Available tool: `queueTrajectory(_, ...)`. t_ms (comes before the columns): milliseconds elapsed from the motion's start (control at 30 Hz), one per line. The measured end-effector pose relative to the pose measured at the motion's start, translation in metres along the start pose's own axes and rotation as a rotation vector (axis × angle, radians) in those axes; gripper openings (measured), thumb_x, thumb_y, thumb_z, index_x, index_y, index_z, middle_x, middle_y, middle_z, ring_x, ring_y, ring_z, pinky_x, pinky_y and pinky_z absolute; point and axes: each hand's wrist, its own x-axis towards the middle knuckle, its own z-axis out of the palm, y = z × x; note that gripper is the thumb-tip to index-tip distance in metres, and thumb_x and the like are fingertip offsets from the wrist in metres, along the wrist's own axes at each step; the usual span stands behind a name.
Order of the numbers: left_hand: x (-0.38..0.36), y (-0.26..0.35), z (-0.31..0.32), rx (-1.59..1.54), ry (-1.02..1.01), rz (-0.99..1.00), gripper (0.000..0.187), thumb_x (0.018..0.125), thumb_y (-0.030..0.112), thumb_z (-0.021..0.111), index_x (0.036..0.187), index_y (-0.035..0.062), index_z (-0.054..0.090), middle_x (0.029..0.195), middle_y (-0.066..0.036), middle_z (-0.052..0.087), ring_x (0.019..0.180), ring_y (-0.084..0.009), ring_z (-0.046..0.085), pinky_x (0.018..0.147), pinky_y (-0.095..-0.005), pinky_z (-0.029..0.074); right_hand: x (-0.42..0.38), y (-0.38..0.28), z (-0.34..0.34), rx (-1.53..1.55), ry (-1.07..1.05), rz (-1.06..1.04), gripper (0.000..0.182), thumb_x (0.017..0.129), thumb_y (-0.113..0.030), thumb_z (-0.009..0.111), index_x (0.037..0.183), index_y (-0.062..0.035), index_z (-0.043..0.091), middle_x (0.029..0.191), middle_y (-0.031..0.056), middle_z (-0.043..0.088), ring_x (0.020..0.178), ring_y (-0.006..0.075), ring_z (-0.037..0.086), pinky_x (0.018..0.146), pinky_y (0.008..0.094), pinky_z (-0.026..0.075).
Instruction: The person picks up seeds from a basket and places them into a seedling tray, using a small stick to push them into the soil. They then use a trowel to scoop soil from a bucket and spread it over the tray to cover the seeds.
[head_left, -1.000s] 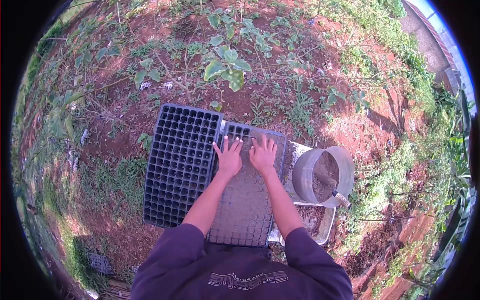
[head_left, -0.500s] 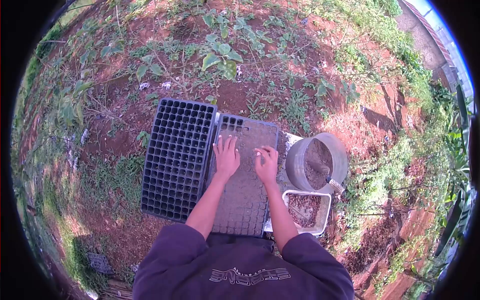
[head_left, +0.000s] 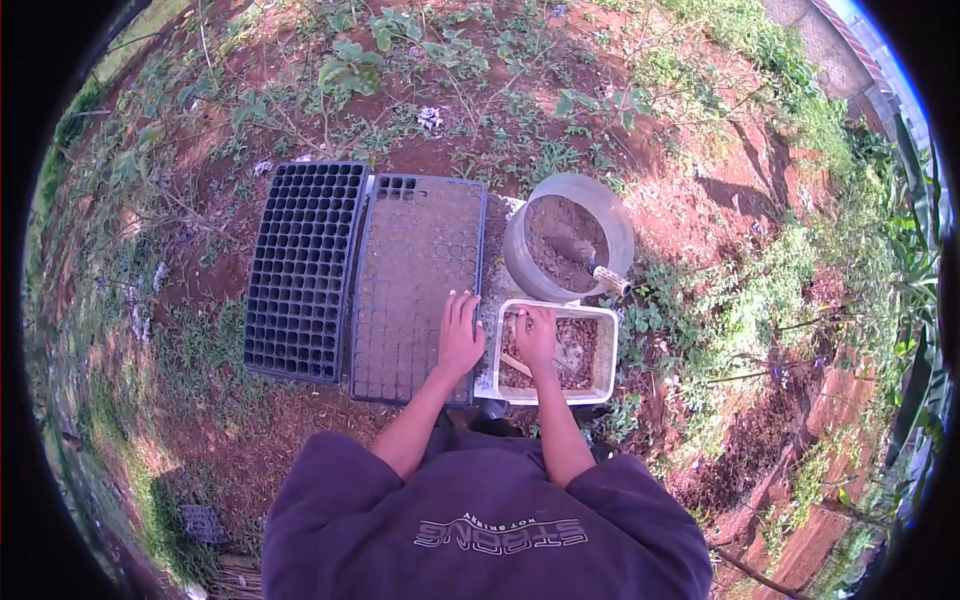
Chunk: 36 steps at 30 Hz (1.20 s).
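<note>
My left hand [head_left: 460, 338] lies with fingers stretched out over the right edge of a seedling tray [head_left: 415, 270] filled with dark soil. Over a white rectangular tub [head_left: 605, 385] is my right hand [head_left: 537, 340], its fingers curled together; whatever they hold, if anything, is hidden. Small reddish-brown seeds or pieces [head_left: 578, 375] cover much of the tub's bottom. A short pale stick [head_left: 515, 365] leans inside it, left of that hand. Several cells at the soil tray's far left corner show dark and unfilled.
An empty black seedling tray [head_left: 305, 270] stands left of the filled one. Behind the tub, a translucent round bucket [head_left: 620, 225] holds soil and a trowel [head_left: 575, 250] with a wrapped handle. Weeds and red earth surround the trays.
Both hands have come back from the middle of the soil tray. My right hand has moved into the white tub; the left rests at the tray's right edge. The view has shifted.
</note>
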Motion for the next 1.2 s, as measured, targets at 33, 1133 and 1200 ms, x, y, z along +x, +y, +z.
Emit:
queueTrajectory(33, -0.005, 0.008, 0.006, -0.021, 0.003, 0.002, 0.048, 0.083, 0.006, 0.052, 0.13, 0.0033, 0.043, 0.138, -0.02, 0.038, 0.136, -0.0399, 0.026, 0.112, -0.0488, 0.025, -0.007, 0.008, -0.009, 0.005, 0.003, 0.003, 0.015, 0.079, -0.005, 0.062, 0.093, -0.0058, 0.068, 0.085, 0.0107, 0.064, 0.083, 0.0304, 0.054, 0.078, 0.0408, 0.044)
queueTrajectory(1133, -0.061, 0.041, 0.072, 0.483, -0.281, 0.084, 0.041, 0.086, 0.022, 0.052, 0.124, 0.0089, 0.053, 0.153, -0.015, 0.022, 0.146, -0.0294, 0.008, 0.115, -0.0552, 0.009, -0.096, 0.091, -0.054, -0.45, -0.436, 0.262, 0.03, 0.076, -0.017, 0.067, 0.106, -0.0121, 0.067, 0.121, 0.0134, 0.056, 0.116, 0.0363, 0.047, 0.097, 0.0452, 0.041)
queueTrajectory(1200, -0.062, 0.04, 0.073, 0.481, -0.287, 0.09, 0.04, 0.085, 0.022, 0.052, 0.123, 0.0095, 0.054, 0.153, -0.014, 0.023, 0.146, -0.0293, 0.008, 0.115, -0.0551, 0.008, -0.094, 0.093, -0.052, -0.444, -0.43, 0.272, 0.027, 0.076, -0.016, 0.067, 0.102, -0.0122, 0.068, 0.121, 0.0133, 0.056, 0.113, 0.0365, 0.049, 0.096, 0.0452, 0.041)
